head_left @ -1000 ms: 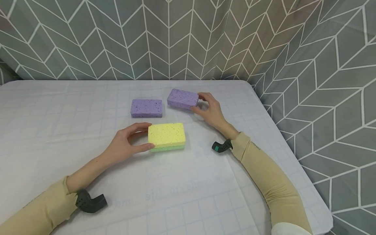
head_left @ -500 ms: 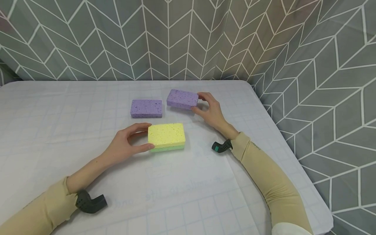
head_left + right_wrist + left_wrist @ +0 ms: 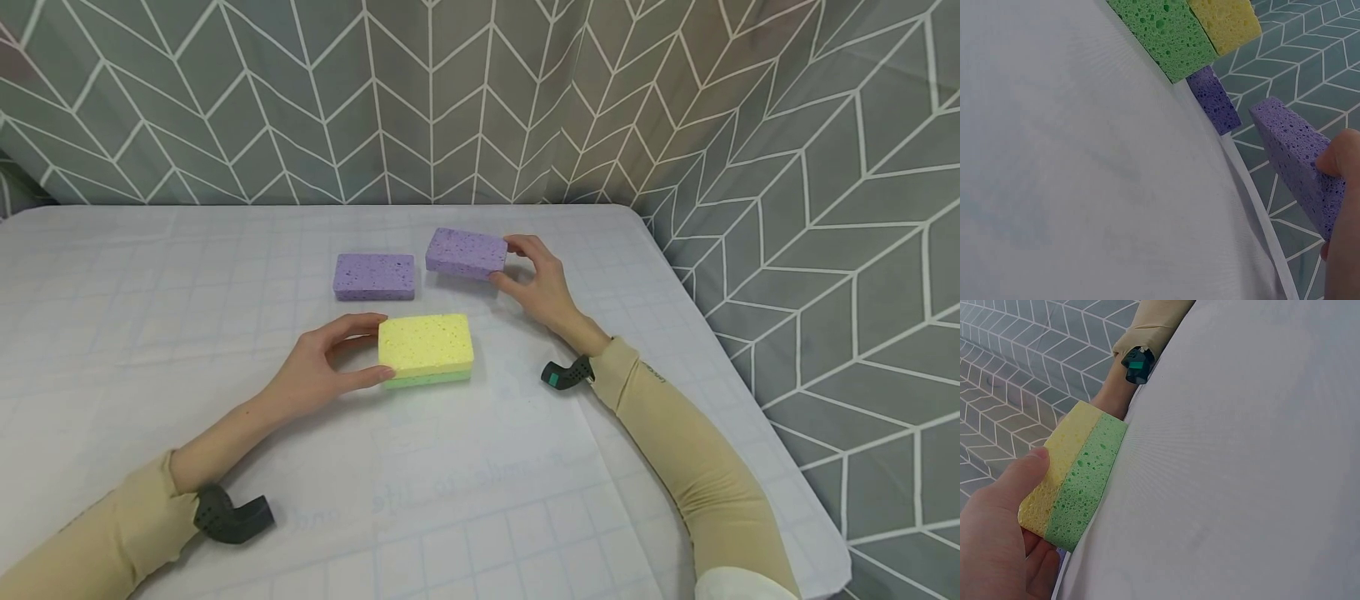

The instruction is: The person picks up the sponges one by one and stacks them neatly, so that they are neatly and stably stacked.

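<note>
A yellow sponge [image 3: 424, 342] lies flat on top of a green sponge [image 3: 429, 379] in the middle of the table. My left hand [image 3: 315, 367] pinches the left end of the yellow one, its thumb on the near side; whether the fingers also grip the green one I cannot tell. My right hand [image 3: 543, 283] holds a purple sponge [image 3: 467, 252] by its right end, slightly tilted and raised over the table. Behind the stack, a second purple sponge [image 3: 373, 277] rests flat on the table, apart from both hands.
A white cloth with faint grid lines covers the table [image 3: 480, 492]. Its far edge meets a grey curtain [image 3: 405, 100] with a white chevron pattern, which also runs along the right side. Each wrist wears a dark camera mount [image 3: 232, 517].
</note>
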Demonstrator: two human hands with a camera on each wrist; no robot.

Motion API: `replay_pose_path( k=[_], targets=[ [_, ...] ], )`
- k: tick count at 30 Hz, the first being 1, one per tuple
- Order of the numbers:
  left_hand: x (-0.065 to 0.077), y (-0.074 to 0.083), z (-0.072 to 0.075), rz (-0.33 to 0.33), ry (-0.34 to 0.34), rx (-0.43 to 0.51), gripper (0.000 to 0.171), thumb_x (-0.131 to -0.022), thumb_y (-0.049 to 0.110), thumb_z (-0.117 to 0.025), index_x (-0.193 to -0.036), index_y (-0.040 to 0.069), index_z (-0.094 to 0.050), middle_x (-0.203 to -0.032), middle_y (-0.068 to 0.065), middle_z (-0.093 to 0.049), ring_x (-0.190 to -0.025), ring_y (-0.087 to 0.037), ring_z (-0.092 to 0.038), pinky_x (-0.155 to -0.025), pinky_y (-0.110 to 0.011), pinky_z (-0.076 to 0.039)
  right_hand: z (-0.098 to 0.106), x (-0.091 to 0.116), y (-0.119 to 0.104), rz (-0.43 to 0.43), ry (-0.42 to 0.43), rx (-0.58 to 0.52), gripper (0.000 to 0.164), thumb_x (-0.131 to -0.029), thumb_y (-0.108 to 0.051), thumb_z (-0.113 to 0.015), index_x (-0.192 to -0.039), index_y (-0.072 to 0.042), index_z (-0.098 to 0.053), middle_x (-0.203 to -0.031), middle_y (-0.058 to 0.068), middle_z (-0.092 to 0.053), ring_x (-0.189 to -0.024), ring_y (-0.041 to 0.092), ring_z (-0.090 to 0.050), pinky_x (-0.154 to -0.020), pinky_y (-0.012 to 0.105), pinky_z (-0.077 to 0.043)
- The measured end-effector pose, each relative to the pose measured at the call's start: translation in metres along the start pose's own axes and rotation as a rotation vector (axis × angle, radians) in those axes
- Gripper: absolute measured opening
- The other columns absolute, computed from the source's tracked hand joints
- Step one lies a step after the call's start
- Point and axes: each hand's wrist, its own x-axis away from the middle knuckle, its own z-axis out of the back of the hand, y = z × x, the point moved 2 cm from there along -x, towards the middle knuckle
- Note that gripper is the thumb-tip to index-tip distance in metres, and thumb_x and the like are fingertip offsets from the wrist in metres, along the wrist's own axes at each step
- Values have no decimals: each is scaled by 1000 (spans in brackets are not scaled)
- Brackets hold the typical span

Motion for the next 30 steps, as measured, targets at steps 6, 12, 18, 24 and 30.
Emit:
replay_pose_path(
  k=[6,12,18,24,30],
  targets=[
    [0,0,0,0,-5,-2,66,-80,18,-86,-139,13,-56,-137,-3,-60,-122,-13,-60,-106,-18,-49,0,0,-1,10,8,-5,52,-85,-15,-78,-132,-5,-59,-128,11,-61,-119,24,-55,-108,37,-46],
    [1,0,0,-7,-4,-3,66,-80,17,-86,-139,13,-56,-138,-3,-59,-121,-11,-60,-106,-18,-49,0,0,0,25,16,-27,51,-84,-15,-78,-131,-5,-61,-126,11,-61,-119,25,-56,-109,39,-45],
    [1,0,0,-4,-4,-4,66,-81,17,-85,-139,13,-56,-137,-4,-60,-121,-12,-60,-106,-18,-49,1,2,-1,50,38,-66,51,-82,-15,-77,-130,-3,-62,-125,14,-62,-117,29,-56,-107,44,-46],
    [0,0,0,23,3,-8,66,-80,19,-86,-138,16,-57,-136,-1,-60,-121,-12,-60,-107,-16,-47,2,4,-2,82,81,-71,51,-80,-18,-76,-127,-3,-63,-124,13,-64,-115,27,-57,-105,36,-47],
    [0,0,-1,26,8,-5,67,-79,19,-87,-138,16,-57,-136,1,-61,-120,-10,-60,-107,-16,-47,-1,5,-9,98,87,-98,52,-80,-12,-78,-127,2,-62,-124,19,-63,-114,34,-57,-105,45,-47]
  ],
)
